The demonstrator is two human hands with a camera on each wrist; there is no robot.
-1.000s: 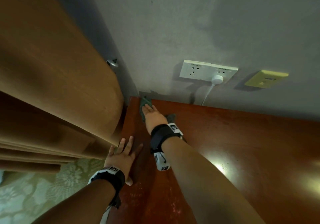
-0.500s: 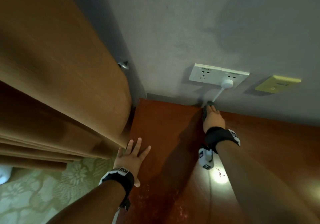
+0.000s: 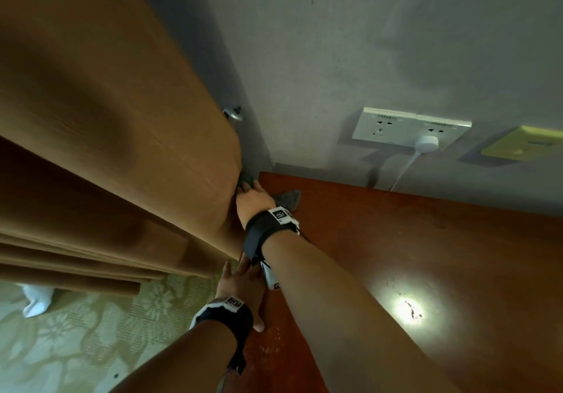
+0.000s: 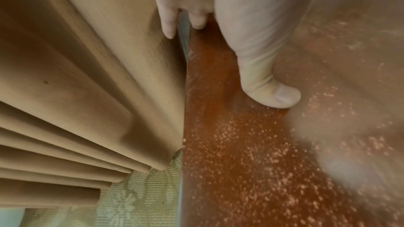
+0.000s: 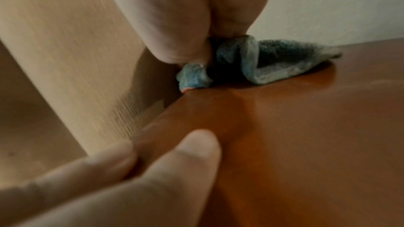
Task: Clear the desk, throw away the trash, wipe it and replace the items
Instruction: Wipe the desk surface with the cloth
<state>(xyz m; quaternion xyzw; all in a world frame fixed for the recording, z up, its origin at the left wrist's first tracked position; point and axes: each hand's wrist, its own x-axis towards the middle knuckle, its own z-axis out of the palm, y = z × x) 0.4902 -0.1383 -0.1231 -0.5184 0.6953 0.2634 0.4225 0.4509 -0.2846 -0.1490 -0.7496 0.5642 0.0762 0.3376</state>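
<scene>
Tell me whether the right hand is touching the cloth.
Touching. The right wrist view shows the right hand pinching the blue cloth at the desk corner.

Cloth (image 3: 288, 199) on desk's (image 3: 426, 240) far left corner, beside curtain (image 3: 122, 149)

Bare left hand (image 3: 240, 284) and right hand (image 3: 254, 202), bare forearms, black left wrist strap (image 3: 225, 321) topped by a white tag (image 3: 230, 302) printed with a black square code, matching right wrist strap (image 3: 259, 231) with its own coded tag (image 3: 281, 214), white camera module (image 3: 271, 278) under the right wrist
</scene>
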